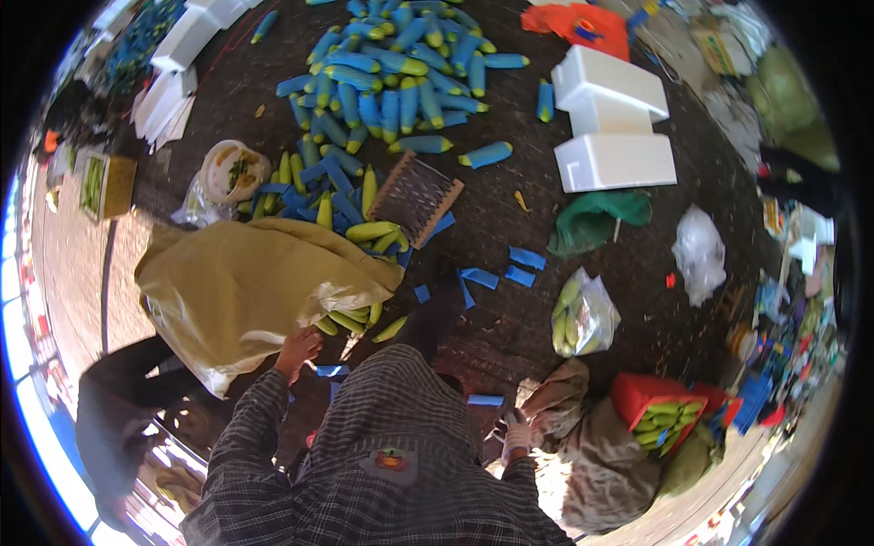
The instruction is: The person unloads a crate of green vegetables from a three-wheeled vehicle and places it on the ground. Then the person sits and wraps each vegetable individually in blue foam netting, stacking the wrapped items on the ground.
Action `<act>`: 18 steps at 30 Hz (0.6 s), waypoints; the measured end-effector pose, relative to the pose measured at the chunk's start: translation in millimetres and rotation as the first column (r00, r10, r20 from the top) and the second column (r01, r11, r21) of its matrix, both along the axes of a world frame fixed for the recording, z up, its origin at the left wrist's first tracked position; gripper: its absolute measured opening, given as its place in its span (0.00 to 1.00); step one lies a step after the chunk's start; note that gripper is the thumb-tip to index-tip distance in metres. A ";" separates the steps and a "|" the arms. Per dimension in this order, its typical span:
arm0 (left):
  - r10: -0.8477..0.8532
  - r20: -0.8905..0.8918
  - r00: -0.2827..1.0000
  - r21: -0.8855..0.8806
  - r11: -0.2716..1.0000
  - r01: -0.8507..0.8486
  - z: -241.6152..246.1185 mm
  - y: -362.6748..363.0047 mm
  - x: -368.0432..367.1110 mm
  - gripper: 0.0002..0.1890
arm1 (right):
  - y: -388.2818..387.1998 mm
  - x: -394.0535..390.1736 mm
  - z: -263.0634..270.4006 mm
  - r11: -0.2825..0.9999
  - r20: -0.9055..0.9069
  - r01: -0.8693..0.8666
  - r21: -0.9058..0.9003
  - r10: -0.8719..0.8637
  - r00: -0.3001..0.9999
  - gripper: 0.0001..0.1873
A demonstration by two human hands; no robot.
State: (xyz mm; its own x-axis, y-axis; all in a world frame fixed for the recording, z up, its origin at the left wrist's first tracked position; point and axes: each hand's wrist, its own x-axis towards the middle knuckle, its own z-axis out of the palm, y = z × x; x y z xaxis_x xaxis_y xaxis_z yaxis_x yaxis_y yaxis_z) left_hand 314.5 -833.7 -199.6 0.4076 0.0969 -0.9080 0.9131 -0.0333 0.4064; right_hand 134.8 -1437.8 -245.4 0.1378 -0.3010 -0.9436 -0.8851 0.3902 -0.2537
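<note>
My bare left hand is at the lower edge of a large tan cloth; its fingers touch or grip the edge, which I cannot settle. Green zucchini-like vegetables lie beside and beneath that cloth, with blue foam strips among them. In a pale glove, my right hand is low beside my body, near a crumpled brown cloth; whether it holds anything is unclear. Beyond the tan cloth rises a heap of vegetables in blue foam sleeves. A wooden frame with a dark woven panel leans on the loose vegetables.
White foam boxes stand at the right, above a green cloth and a clear bag of vegetables. A red crate of vegetables is at lower right. A white bucket stands left. Another person's dark-clothed body is at lower left.
</note>
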 end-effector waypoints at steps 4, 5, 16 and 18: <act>0.230 -0.108 0.967 0.008 0.973 -0.231 -39.0 -68.5 -79.5 0.19 | -39.6 138.1 13.4 0.971 -0.002 -0.226 0.077 0.227 0.974 0.29; 0.096 -0.092 0.991 0.140 0.987 -0.083 -30.2 -102.2 -60.6 0.21 | -57.6 181.7 15.5 0.959 0.008 -0.283 -0.005 0.283 0.959 0.31; 0.859 0.010 0.513 0.206 0.500 -0.841 44.4 -267.0 -13.3 0.27 | -76.6 610.0 66.0 0.730 0.158 -0.661 -0.172 0.683 0.714 0.30; 0.921 0.076 0.381 0.273 0.349 -0.897 46.6 -291.7 14.3 0.21 | -51.8 658.4 70.6 0.584 0.109 -0.799 -0.141 0.812 0.574 0.31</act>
